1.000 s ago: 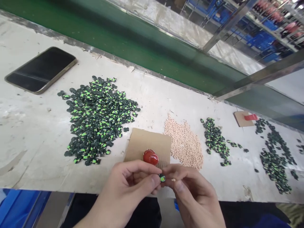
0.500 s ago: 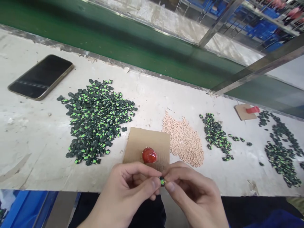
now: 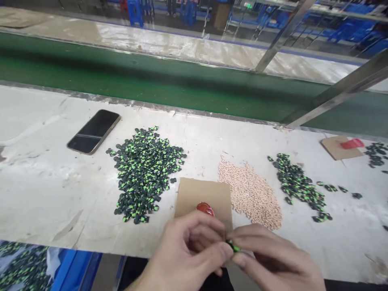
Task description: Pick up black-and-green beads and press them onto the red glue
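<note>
My left hand [image 3: 190, 252] and my right hand [image 3: 273, 258] meet at the near table edge, and both pinch one small black-and-green part [image 3: 233, 245] between their fingertips. Just beyond them lies a square of cardboard [image 3: 204, 196] with a red blob [image 3: 205, 208] on it, partly hidden by my left fingers. A big heap of the same black-and-green parts [image 3: 142, 171] is to the left. A pile of small beige pellets [image 3: 251, 194] lies to the right of the cardboard.
A dark phone [image 3: 93, 131] lies face up at the left. A smaller heap of black-and-green parts [image 3: 298, 186] sits right of the pellets. Far right is another cardboard piece [image 3: 341, 147] with a red thing. A green conveyor belt [image 3: 151, 85] runs behind the white table [image 3: 39, 182].
The view has tilted up and shifted, so everything sits lower and more to the right. My hands stay pressed together on the small part, now lower right in the picture.
</note>
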### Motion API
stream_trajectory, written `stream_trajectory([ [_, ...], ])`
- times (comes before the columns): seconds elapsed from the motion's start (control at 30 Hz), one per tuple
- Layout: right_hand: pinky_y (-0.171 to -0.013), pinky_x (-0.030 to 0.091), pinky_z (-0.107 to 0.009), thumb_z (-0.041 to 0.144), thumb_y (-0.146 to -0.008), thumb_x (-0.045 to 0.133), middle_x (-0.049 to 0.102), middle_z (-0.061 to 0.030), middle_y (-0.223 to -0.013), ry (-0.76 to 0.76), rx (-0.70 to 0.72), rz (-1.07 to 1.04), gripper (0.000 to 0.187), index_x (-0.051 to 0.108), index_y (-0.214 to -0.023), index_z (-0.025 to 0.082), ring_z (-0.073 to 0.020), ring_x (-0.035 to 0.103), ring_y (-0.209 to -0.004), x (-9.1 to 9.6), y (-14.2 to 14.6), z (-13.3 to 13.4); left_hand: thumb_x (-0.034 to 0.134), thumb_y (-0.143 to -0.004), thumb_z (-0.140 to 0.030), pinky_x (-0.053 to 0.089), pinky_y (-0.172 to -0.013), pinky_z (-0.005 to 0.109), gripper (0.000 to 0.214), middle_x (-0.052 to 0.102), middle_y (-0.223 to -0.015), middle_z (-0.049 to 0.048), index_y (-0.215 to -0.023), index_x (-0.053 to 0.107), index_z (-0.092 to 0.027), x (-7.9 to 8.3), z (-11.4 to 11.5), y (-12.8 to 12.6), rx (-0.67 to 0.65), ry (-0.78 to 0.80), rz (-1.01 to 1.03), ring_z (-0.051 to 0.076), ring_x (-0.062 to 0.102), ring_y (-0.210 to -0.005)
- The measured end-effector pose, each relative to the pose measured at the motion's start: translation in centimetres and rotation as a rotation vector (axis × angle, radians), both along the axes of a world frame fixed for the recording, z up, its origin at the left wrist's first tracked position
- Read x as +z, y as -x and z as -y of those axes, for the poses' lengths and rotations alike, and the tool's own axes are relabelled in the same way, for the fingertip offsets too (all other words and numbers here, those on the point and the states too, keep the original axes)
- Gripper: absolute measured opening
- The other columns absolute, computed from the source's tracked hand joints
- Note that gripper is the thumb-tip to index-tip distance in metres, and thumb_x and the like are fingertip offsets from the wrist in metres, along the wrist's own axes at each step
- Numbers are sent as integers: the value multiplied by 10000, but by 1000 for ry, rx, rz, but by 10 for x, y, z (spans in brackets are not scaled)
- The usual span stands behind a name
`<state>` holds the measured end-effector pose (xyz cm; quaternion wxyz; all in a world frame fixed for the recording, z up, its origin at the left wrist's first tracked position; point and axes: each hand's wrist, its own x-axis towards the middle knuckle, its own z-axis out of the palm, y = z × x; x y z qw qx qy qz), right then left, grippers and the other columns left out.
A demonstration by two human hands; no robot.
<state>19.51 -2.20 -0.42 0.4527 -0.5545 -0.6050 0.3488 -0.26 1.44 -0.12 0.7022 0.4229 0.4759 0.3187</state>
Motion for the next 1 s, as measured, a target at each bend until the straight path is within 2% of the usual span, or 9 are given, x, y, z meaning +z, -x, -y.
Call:
stream_trajectory([
  [0.07,-636,675,-292,293,-853,811,834,-48,-820,-45,-181,217,33,838,-834,289,-233,795,-732,-13,-23,-3,685,-947,-264,627,-783,314,210,834,-995,62,-1135,773,-239,-7,-17,16,-23,-500,-317,214,783,-848],
  [0.13,-635,660,-359,392,-901,736,826,-75,-798,-165,-465,506,191,818,-807,247,-245,768,-677,-30,-54,-8,558,-991,-216,599,-858,458,251,806,-1098,123,-1071,796,-215,-19,-38,35,42,-1010,-767,312,752,-960],
  [0.2,-695,645,-440,448,-903,706,826,-109,-814,-198,-570,633,272,821,-819,217,-275,754,-699,-45,-87,-14,454,-1022,-206,570,-796,510,342,795,-1059,145,-1093,788,-195,-35,-59,51,-90,-1232,-1037,353,719,-901],
  [0.3,-703,610,-471,508,-922,653,819,-126,-841,-206,-633,735,361,825,-793,218,-286,727,-723,-61,-123,-20,349,-964,-76,555,-770,463,446,788,-1047,153,-1078,773,-150,-51,-78,64,-300,-1422,-1102,338,708,-890],
  [0.43,-739,580,-484,454,-960,609,793,-147,-903,-212,-618,773,344,830,-872,206,-311,708,-835,-61,-123,-26,304,-897,45,534,-816,440,537,782,-1049,141,-1083,764,-159,-47,-83,65,-416,-1443,-1167,314,702,-894],
  [0.53,-786,574,-480,403,-974,602,776,-150,-986,-204,-474,769,294,818,-980,204,-312,701,-907,-49,-99,-31,299,-857,131,520,-822,427,579,776,-1036,145,-1059,762,-153,-40,-84,59,-478,-1434,-1249,307,704,-876],
  [0.67,-761,568,-454,356,-966,629,756,-136,-991,-154,-262,785,248,803,-1060,206,-302,688,-890,-38,-65,-39,338,-810,174,513,-758,405,575,759,-964,128,-1014,755,-164,-35,-87,52,-468,-1443,-1342,314,708,-835],
  [0.8,-691,557,-415,230,-986,540,754,-121,-889,-131,-193,780,267,803,-954,198,-275,682,-792,-39,-53,-48,331,-827,178,521,-737,392,568,754,-983,147,-1055,751,-129,-33,-82,53,-445,-1450,-1376,308,702,-843],
  [1.0,-684,565,-402,184,-946,512,786,-107,-865,-131,-201,716,293,792,-868,220,-266,701,-777,-42,-58,-54,297,-876,150,541,-734,392,559,761,-959,125,-956,766,-145,-33,-67,55,-451,-1484,-1391,282,688,-822],
])
